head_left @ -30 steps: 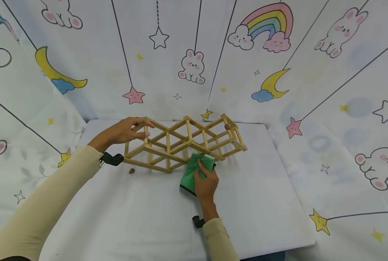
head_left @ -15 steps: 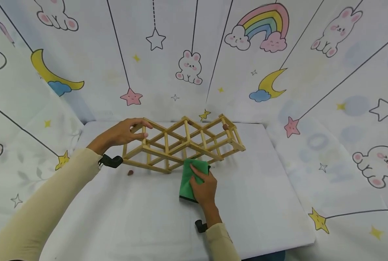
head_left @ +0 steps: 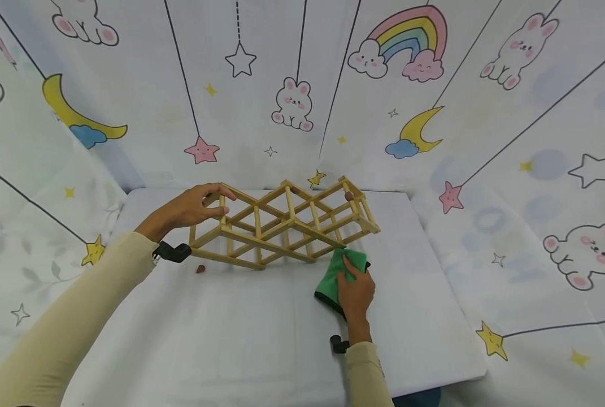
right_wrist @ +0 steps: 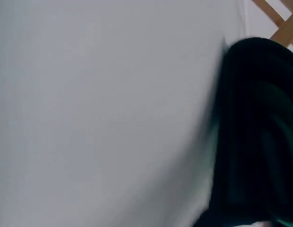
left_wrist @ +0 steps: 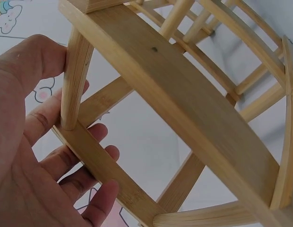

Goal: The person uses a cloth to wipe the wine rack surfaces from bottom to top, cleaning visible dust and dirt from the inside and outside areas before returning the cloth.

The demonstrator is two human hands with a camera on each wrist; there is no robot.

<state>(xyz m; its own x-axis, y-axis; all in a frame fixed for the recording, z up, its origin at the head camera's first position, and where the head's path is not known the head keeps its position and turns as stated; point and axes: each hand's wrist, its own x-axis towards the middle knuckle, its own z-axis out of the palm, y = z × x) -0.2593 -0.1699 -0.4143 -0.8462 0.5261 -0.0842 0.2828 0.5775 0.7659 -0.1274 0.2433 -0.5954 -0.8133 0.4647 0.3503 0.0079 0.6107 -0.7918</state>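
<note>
A folding wooden lattice rack, like a wine rack (head_left: 287, 223), stands towards the back of the white table in the head view. My left hand (head_left: 195, 204) grips its left end. In the left wrist view, the thumb and fingers of that hand (left_wrist: 56, 156) go round an upright dowel (left_wrist: 76, 78) and a flat slat. A green cloth (head_left: 333, 277) with a dark edge is in my right hand (head_left: 357, 289), index finger laid along it, at the rack's lower front right. The right wrist view shows the cloth (right_wrist: 260, 142) dark and close, hiding most of the hand.
A small brown piece (head_left: 200, 269) lies on the white tabletop (head_left: 241, 339) near the rack's front left. Another brown spot (head_left: 349, 196) shows at the rack's right end. A printed fabric backdrop (head_left: 205, 68) rises behind and beside the table.
My right hand and the green cloth shifted slightly left, then moved right along the rack's front. The left hand keeps its hold on the rack, which stays in place.
</note>
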